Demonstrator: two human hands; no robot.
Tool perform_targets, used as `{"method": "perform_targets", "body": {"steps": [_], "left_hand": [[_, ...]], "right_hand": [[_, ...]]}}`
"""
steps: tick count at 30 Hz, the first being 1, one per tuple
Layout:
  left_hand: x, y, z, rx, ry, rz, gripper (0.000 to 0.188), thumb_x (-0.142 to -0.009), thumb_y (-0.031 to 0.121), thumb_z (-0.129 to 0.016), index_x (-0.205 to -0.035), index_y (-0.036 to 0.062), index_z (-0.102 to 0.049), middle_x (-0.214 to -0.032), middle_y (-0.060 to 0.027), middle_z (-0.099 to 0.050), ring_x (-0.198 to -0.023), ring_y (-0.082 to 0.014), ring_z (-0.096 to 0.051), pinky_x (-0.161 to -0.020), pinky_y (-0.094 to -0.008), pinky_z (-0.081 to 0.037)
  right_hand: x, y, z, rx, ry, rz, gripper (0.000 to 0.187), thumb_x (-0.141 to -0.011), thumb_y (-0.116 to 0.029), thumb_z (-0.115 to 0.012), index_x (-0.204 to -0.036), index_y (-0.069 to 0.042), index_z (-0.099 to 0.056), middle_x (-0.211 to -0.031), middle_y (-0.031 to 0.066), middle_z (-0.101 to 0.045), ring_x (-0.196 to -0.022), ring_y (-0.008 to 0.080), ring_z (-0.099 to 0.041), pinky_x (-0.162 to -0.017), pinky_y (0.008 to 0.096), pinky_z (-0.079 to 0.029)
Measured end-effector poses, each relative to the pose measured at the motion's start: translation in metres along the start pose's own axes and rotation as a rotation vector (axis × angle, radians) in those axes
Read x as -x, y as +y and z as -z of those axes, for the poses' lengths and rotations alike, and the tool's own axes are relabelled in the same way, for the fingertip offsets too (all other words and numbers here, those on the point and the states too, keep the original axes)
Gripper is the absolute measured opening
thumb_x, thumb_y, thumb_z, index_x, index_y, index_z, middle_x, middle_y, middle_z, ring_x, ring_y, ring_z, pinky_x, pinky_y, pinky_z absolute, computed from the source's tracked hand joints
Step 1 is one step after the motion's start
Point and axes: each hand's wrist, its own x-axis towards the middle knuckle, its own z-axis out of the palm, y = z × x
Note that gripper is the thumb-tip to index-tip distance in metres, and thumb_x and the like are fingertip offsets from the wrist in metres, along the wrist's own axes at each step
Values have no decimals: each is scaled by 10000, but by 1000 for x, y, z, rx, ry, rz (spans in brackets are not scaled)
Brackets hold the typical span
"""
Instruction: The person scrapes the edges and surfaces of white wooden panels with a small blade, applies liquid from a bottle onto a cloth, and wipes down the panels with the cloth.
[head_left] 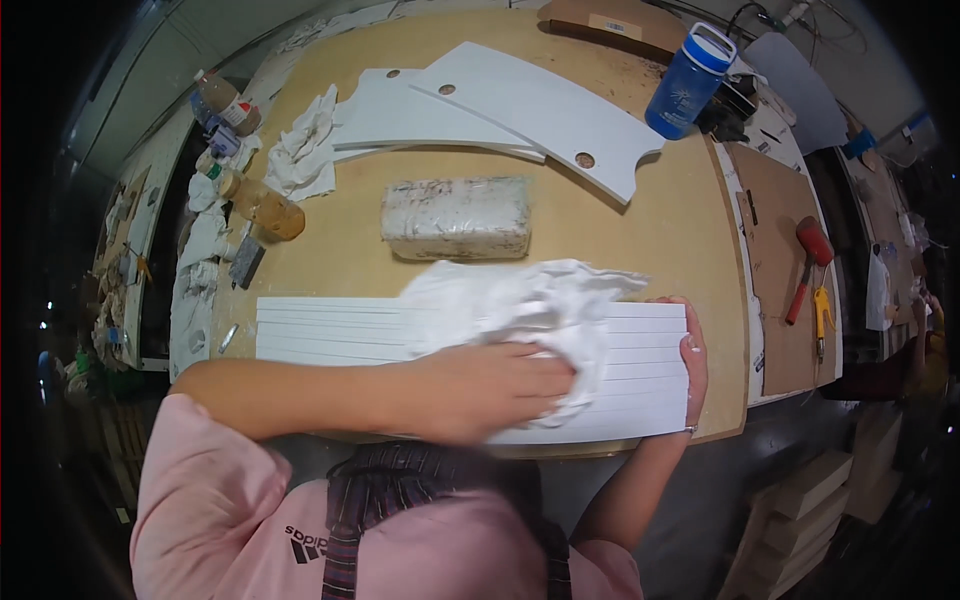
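Observation:
A white board with parallel grooves (330, 325) lies flat along the near edge of the table. My left hand (510, 385) reaches across it and presses a crumpled white cloth (540, 305) onto its surface, the fingers closed into the folds. Slight blur shows on the left hand and cloth. My right hand (693, 355) grips the board's right end, thumb and fingers around the edge. Just beyond the cloth sits a block wrapped in stained clear film or tape (456, 217).
Two white panels with round holes (540, 110) overlap at the back, beside a blue bottle (690, 80). Left are a crumpled rag (305, 150), an amber-liquid bottle (262, 205) and a grey block (247, 262). A red-headed mallet (812, 245) and yellow-handled tool (823, 310) lie right.

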Motion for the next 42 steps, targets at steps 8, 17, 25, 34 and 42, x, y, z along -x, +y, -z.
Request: {"method": "perform_targets", "body": {"steps": [8, 17, 25, 34, 42], "left_hand": [[-78, -10, -6, -79, 11, -51, 329, -864, 142, -536, -1159, 5, -589, -1357, -163, -487, -1319, -278, -413, -1117, -437, -287], [-115, -29, 2, -101, 59, 45, 335, -874, 140, -569, -1177, -2, -558, -1349, -171, -490, -1294, -300, -435, -1071, -425, -346], [-116, -29, 17, -17, 48, 149, 226, -825, 64, -561, -1034, -16, -596, -1240, -150, -546, -1174, -345, -508, -945, -414, -462], [-85, -7, 0, -16, -62, -52, 314, -763, 53, -597, -1072, 4, -630, -1308, -130, -539, -1289, -300, -448, -1043, -435, -401], [-88, -16, 1, 18, -28, 25, 237, -732, 71, -649, -965, 73, -691, -1195, -35, -602, -1111, -241, -534, -949, -388, -418]], "right_hand": [[3, -2, -14, -146, 55, -93, 493, -945, -225, -450, -1334, 78, -426, -1232, 149, -557, -1109, 215, -557, -983, 334, -428], [-5, 1, 1, -35, -1, -78, 435, -996, -230, -381, -1305, 57, -489, -1214, 112, -579, -1116, 167, -532, -973, 296, -405], [-4, -5, -1, -18, 55, -114, 416, -997, -200, -397, -1312, 57, -485, -1251, 105, -561, -1150, 169, -512, -1000, 288, -380], [-1, 1, 11, 26, 48, -153, 385, -1008, -208, -378, -1297, 25, -478, -1209, 82, -569, -1107, 163, -518, -965, 277, -399], [2, 22, 32, 43, 162, -174, 444, -1019, -247, -414, -1381, 9, -430, -1302, 88, -530, -1152, 154, -507, -960, 287, -420]]}}
